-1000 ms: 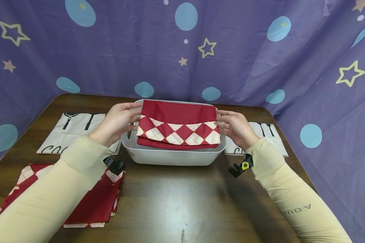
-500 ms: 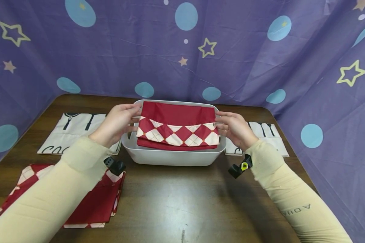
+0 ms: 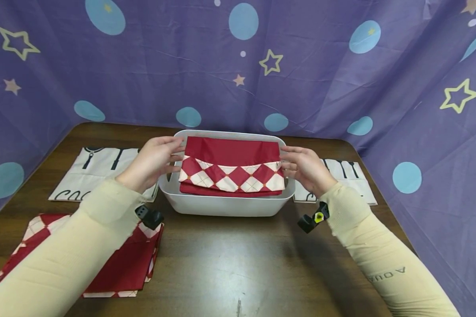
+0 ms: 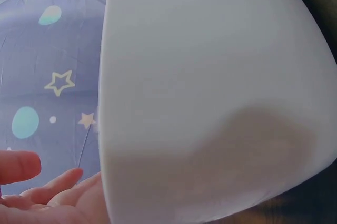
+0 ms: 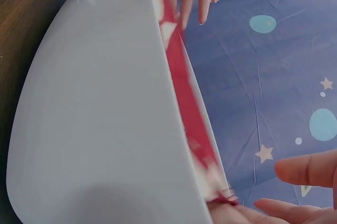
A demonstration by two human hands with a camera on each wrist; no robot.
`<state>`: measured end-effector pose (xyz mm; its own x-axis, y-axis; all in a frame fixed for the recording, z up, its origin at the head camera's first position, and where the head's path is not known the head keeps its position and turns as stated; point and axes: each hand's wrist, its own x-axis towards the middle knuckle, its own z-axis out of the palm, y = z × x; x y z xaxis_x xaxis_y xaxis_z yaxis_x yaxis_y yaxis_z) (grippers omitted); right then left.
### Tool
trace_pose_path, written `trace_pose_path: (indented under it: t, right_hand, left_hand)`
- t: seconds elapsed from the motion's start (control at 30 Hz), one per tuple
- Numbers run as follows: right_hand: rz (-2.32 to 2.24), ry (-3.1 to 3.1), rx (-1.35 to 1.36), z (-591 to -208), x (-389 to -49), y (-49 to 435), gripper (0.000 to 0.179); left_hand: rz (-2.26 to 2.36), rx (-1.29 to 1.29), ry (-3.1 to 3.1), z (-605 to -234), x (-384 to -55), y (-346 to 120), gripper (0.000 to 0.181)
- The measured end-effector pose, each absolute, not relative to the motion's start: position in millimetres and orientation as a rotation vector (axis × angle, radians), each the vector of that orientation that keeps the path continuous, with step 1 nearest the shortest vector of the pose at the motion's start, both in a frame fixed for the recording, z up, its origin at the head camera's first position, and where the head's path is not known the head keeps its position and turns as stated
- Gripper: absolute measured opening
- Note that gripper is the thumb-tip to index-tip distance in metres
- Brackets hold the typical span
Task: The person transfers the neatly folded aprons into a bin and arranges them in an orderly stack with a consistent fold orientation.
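Observation:
A folded red cloth (image 3: 232,152) with a red-and-white diamond band lies inside a white plastic bin (image 3: 226,207), its top showing above the front rim in the head view. My left hand (image 3: 154,156) is at the bin's left end, fingers loosely extended close to the cloth's left edge. At the opposite end my right hand (image 3: 305,167) mirrors it, fingertips by the cloth's right edge. The bin's outer wall (image 4: 184,77) fills much of the left wrist view. Through the right wrist view the cloth (image 5: 184,82) appears as a narrow strip along the rim.
Another folded red diamond-patterned cloth (image 3: 123,268) lies at the front left, partly under my left arm. Folded white cloths with black print flank the bin: one at left (image 3: 67,178), one at right (image 3: 355,182). A purple curtain (image 3: 309,79) hangs behind the wooden table (image 3: 230,259).
The red cloth has dropped lower into the bin, and more of the bin's back rim shows. Both hands have barely moved; the fingers now stand slightly off the cloth's edges.

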<state>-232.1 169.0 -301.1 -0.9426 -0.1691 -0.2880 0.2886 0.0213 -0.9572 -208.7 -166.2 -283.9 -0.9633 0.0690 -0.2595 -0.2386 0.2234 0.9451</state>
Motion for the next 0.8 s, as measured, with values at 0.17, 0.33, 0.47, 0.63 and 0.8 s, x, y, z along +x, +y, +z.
trace_pose_path:
  t: [0.17,0.33,0.47,0.63,0.8]
  right_hand:
    - [-1.993,1.992,0.082,-301.4,-231.0,168.4,0.056]
    - [-2.016,1.965,0.069,-301.1,-229.3,169.4,0.057]
    - [-2.020,1.957,0.060,-301.2,-227.9,169.3,0.057]
    - [-2.015,1.966,0.042,-299.3,-226.0,168.7,0.058]
    - [-2.008,1.983,0.006,-296.2,-223.8,167.1,0.056]
  left_hand:
    - [1.871,-0.156,2.223,-281.6,-207.8,-167.1,0.059]
    - [1.872,-0.150,2.212,-280.8,-206.9,-169.2,0.058]
    - [1.871,-0.137,2.208,-281.4,-207.2,-170.6,0.059]
    - [1.862,-0.115,2.207,-280.5,-206.0,-172.4,0.060]
    - [1.838,-0.085,2.229,-277.3,-202.2,-174.6,0.060]
